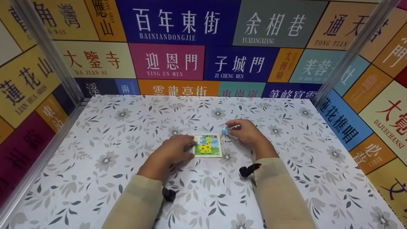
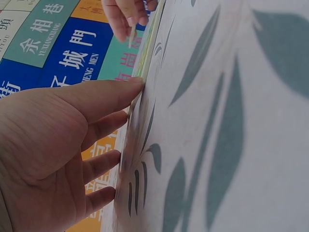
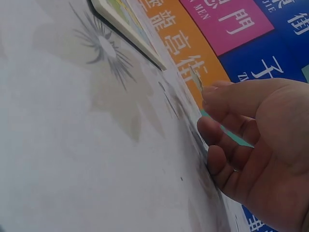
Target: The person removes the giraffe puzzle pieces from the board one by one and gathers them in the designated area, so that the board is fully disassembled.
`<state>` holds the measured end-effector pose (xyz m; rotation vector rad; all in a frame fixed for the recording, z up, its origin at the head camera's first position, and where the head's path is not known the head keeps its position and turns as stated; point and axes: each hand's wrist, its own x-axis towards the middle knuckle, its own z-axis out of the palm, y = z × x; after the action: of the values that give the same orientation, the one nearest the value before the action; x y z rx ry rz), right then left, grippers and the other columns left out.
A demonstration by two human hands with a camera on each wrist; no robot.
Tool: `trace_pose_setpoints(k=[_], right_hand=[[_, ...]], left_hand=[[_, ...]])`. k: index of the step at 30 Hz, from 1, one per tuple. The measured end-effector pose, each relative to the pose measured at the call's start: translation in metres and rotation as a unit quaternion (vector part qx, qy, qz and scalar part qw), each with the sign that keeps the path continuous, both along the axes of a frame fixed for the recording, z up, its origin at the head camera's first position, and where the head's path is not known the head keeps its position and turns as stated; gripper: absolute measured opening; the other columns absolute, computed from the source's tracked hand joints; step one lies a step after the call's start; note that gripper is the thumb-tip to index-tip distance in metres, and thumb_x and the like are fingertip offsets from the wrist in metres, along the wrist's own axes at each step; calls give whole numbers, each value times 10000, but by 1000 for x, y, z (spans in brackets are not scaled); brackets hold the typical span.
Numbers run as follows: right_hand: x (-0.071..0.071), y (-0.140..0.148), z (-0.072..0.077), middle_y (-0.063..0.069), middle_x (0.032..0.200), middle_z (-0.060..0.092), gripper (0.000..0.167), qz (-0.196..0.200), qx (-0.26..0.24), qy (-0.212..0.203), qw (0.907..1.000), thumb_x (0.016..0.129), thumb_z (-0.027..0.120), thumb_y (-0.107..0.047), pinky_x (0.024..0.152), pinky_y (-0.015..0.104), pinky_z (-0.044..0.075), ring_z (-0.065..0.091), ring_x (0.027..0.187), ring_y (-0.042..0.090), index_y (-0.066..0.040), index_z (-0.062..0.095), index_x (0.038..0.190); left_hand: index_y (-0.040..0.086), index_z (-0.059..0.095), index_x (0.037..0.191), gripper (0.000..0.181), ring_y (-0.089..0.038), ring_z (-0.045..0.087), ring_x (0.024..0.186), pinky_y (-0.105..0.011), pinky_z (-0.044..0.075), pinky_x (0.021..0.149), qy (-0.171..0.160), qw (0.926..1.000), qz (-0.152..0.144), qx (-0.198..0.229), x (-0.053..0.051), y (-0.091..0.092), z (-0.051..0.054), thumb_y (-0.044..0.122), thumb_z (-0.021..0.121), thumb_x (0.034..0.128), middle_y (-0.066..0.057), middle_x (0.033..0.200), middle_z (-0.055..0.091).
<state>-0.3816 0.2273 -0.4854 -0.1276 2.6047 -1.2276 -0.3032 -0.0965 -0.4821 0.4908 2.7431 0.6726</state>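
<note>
"Where's the blue puzzle piece [image 1: 224,130]?"
"Pinched in the right hand [image 1: 246,133]; just off the upper-right corner of the giraffe puzzle [image 1: 209,147], mid-frame; left hand [image 1: 178,149], fingers apart, touches its left edge."

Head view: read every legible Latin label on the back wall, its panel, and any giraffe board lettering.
"BAINIANDONGJIE": indigo panel
"YUXIANGXIANG": grey panel
"TONG TIAN": tan panel
"DA JIAN SI": cream panel
"YING EN MEN": pink panel
"ZI CHENG MEN": dark blue panel
"O WAN", start hidden: yellow panel
"ING SHAN", start cut off: orange panel
Remaining small labels: too blurred.
Giraffe board: no readable lettering.
</note>
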Motion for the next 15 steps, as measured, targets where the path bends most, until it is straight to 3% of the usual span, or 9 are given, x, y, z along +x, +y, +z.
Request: trace_pose_setpoints(k=[7, 15], right_hand=[[-4, 6, -8, 40, 1452, 670, 409, 79, 89, 139, 9998, 1008, 730, -212, 1034, 427, 555, 622, 1310, 272, -237, 694, 1415], [-4, 3, -9, 4, 1418, 666, 388, -118, 268, 70, 9995, 990, 748, -246, 1119, 487, 508, 598, 1320, 267, -291, 711, 1374]], left_hand=[[245, 671, 1448, 489, -306, 391, 1601, -601, 303, 1308, 246, 9996, -152, 15, 0, -1, -1, 334, 775, 979, 53, 1676, 496], [254, 664, 1458, 496, -294, 371, 1613, -601, 275, 1321, 136, 9998, -107, -9, 0, -1, 0, 337, 775, 983, 68, 1686, 479]])
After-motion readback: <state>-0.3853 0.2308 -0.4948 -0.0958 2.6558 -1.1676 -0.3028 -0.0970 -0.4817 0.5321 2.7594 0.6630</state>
